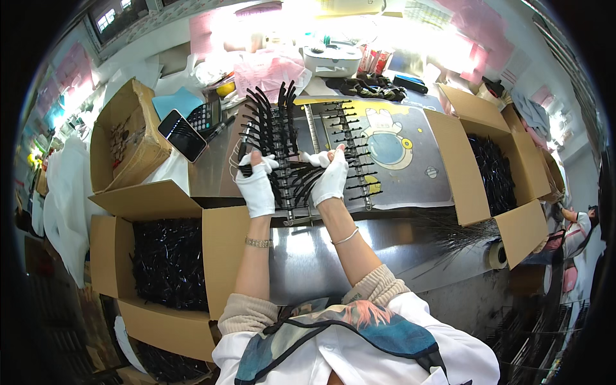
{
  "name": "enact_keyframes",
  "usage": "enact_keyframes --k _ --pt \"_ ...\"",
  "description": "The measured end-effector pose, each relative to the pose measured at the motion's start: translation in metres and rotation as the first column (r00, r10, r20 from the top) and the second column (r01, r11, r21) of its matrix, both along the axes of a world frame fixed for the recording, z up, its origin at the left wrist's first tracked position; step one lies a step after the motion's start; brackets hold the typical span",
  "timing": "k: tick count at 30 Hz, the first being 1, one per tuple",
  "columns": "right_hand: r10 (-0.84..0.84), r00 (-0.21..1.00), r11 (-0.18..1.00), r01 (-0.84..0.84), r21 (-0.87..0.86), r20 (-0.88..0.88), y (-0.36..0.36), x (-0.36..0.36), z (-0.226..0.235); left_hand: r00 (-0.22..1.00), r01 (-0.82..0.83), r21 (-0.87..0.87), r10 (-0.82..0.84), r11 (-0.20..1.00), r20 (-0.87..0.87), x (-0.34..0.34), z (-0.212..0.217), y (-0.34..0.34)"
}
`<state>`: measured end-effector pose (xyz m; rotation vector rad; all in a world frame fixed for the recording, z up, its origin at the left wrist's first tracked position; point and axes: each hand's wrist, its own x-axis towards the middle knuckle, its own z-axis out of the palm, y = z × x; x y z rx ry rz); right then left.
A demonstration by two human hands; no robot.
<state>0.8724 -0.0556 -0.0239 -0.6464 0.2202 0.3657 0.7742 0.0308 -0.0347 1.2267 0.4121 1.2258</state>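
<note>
Clips (273,125) — black, curved, toothed plastic, hair-claw halves by the look — stand in rows on the rack (321,160) right ahead of me. My left hand (256,183), in a white cotton glove, is closed around a small bunch of them at the rack's near left side. My right hand (332,176), gloved too, pinches a curved piece just beside it, fingers together on the prongs.

Rack: thin metal rails with short cross pegs, lying on a printed mat (404,154) atop the steel bench (308,256). The left rails are crowded with upright clips; the right rails show mostly bare pegs.

Risk, as I judge it — the teeth are fine and interlock, so pulling one piece could drag its neighbours off the pegs. Glove fabric might snag on a prong. Smooth steel would let a dropped clip skid away.

Outward: cardboard box (170,263) at my lower left, full of glossy black pieces; another box (491,173) to the right, likewise filled. A phone (183,135) and calculator (204,117) sit beyond the left box.
</note>
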Motion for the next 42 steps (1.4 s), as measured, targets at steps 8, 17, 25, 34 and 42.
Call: enact_keyframes --k 8,17,25,34,42 --pt "0.352 -0.066 0.93 0.14 -0.341 0.934 -0.075 -0.089 0.051 0.945 0.054 0.641 0.169 0.766 -0.281 0.034 0.001 -0.004" --pt "0.846 -0.07 0.237 0.938 -0.254 0.529 -0.27 0.025 0.143 0.882 0.171 0.789 0.266 0.59 -0.39 0.044 0.012 -0.013" --pt "0.717 0.503 -0.553 0.832 -0.044 0.483 -0.336 0.139 0.191 0.993 -0.003 -0.091 -0.008 0.996 -0.115 -0.008 0.023 0.028" --pt "0.749 -0.084 0.451 0.792 -0.412 0.657 -0.195 0.02 0.087 0.699 -0.055 0.749 0.561 0.66 -0.443 -0.213 0.021 0.058" --pt "0.596 0.6 0.489 0.255 -0.834 0.533 -0.017 -0.004 0.012 0.631 0.314 0.721 0.431 0.618 -0.645 -0.151 0.053 0.053"
